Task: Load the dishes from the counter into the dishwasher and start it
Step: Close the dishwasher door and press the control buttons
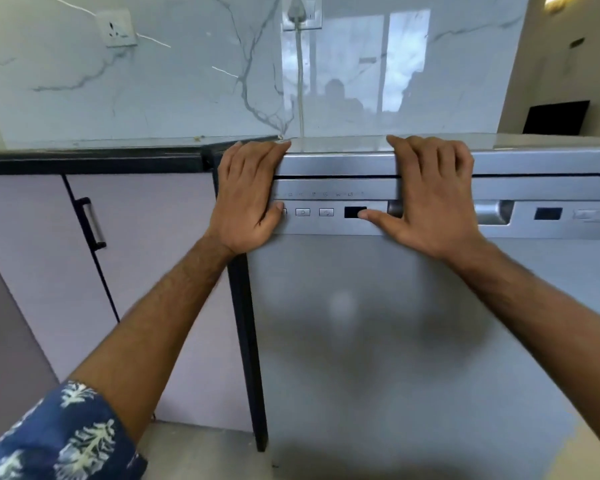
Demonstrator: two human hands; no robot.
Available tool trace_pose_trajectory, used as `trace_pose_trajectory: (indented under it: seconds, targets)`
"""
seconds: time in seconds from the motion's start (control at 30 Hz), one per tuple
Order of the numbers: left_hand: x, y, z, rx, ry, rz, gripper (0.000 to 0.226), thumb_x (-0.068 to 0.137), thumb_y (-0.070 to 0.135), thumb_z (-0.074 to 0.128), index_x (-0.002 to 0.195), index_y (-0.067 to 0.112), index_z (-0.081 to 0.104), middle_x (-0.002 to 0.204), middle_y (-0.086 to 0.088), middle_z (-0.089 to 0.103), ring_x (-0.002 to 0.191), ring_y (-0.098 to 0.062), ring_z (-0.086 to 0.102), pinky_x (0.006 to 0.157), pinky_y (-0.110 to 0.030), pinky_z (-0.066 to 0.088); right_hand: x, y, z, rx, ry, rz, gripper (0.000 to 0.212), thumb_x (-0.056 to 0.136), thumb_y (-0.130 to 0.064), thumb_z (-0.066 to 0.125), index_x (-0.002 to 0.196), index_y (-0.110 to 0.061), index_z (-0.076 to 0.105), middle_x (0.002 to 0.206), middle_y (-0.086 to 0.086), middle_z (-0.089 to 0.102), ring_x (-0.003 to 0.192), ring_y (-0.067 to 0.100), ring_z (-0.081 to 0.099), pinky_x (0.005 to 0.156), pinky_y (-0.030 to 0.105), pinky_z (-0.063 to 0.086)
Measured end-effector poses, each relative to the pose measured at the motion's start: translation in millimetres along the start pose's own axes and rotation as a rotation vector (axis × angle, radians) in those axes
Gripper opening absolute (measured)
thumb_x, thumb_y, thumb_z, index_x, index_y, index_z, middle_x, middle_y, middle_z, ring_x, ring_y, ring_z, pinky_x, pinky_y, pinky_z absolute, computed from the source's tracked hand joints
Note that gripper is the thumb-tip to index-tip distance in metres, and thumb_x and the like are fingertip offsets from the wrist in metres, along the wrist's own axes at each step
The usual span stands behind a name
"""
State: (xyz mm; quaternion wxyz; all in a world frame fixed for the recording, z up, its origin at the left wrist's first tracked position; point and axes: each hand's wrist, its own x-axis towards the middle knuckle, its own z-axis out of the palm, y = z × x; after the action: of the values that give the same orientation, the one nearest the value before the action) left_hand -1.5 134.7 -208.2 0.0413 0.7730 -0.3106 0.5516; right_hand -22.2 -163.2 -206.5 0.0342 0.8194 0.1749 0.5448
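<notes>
The flat-fronted metal dishwasher (pixel 395 341) is silver-grey all over, with a small black display window (pixel 352 212) in its control strip and a second dark one (pixel 548 213) farther right. The rolled fabric sleeve (pixel 59 441) at the near left is dark blue, printed with white and pale-yellow leaf sprigs. The flat cabinet doors (pixel 146 271) on the left are pale lilac, edged in black, with a black-ended silver bar handle (pixel 92 223). The glossy stone wall panel (pixel 153 81) at the far side is white, veined in grey like marble, and carries a white wall socket (pixel 116 28). The table edge (pixel 94 161) is black.
</notes>
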Motion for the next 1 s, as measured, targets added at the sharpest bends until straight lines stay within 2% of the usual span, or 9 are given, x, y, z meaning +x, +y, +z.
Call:
trace_pose_trajectory:
  seconds: [0.2, 0.43, 0.6, 0.73, 0.9, 1.0]
  targets:
    - [-1.4, -13.1, -17.6, 0.05, -0.242, 0.056, 0.089, 0.085, 0.051, 0.045, 0.158, 0.005, 0.021, 0.151, -0.014, 0.037, 0.143, -0.031, 0.033, 0.122, -0.052, 0.014, -0.4, 0.6, -2.9, -0.033, -0.038, -0.002, 0.097, 0.084, -0.081, 0.039, 0.149, -0.01, 0.033, 0.137, 0.012, 0.045, 0.122, 0.032, 0.043, 0.109, 0.049, 0.024]
    - [-1.9, -5.1, -21.4, 0.032, -0.238, 0.03, 0.085, 0.088, 0.051, 0.044, 0.158, 0.007, 0.022, 0.15, -0.012, 0.038, 0.143, -0.029, 0.032, 0.123, -0.052, 0.011, -1.6, 1.6, -4.2, -0.029, -0.034, -0.008, 0.092, 0.084, -0.077, 0.043, 0.15, -0.012, 0.033, 0.138, 0.01, 0.045, 0.124, 0.031, 0.042, 0.113, 0.048, 0.023]
    - [1.0, -7.0, -24.7, -0.009, -0.275, -0.01, 0.085, 0.085, 0.052, 0.049, 0.156, 0.013, 0.024, 0.149, -0.01, 0.038, 0.143, -0.028, 0.032, 0.125, -0.048, 0.007, -2.4, 11.6, -12.6, -0.009, -0.065, -0.069, 0.082, 0.087, -0.06, 0.049, 0.152, -0.014, 0.03, 0.141, 0.009, 0.044, 0.126, 0.03, 0.042, 0.11, 0.046, 0.024]
    - [0.2, 3.0, -22.9, 0.002, -0.226, -0.046, 0.084, 0.081, 0.043, 0.058, 0.154, 0.013, 0.027, 0.147, -0.009, 0.04, 0.142, -0.028, 0.033, 0.124, -0.051, 0.007, -2.6, 19.0, -16.5, -0.042, -0.09, -0.113, 0.074, 0.091, -0.047, 0.048, 0.154, -0.015, 0.027, 0.144, 0.007, 0.043, 0.126, 0.028, 0.042, 0.11, 0.044, 0.025]
    - [-2.1, 29.1, -10.7, 0.04, -0.051, -0.171, 0.062, 0.095, 0.041, 0.046, 0.148, 0.01, 0.037, 0.145, -0.01, 0.045, 0.14, -0.028, 0.037, 0.124, -0.053, 0.01, -4.0, 15.4, -9.1, -0.046, -0.018, -0.098, 0.077, 0.086, -0.042, 0.053, 0.153, -0.012, 0.031, 0.142, 0.008, 0.045, 0.125, 0.029, 0.043, 0.11, 0.044, 0.024]
    - [-4.1, 39.4, 3.2, 0.059, 0.01, -0.259, 0.059, 0.102, 0.043, 0.043, 0.149, 0.009, 0.036, 0.149, -0.01, 0.042, 0.146, -0.027, 0.03, 0.125, -0.052, 0.008, -5.6, 15.8, -5.0, -0.06, 0.017, -0.106, 0.076, 0.087, -0.042, 0.051, 0.154, -0.012, 0.029, 0.145, 0.009, 0.043, 0.128, 0.03, 0.043, 0.112, 0.044, 0.024]
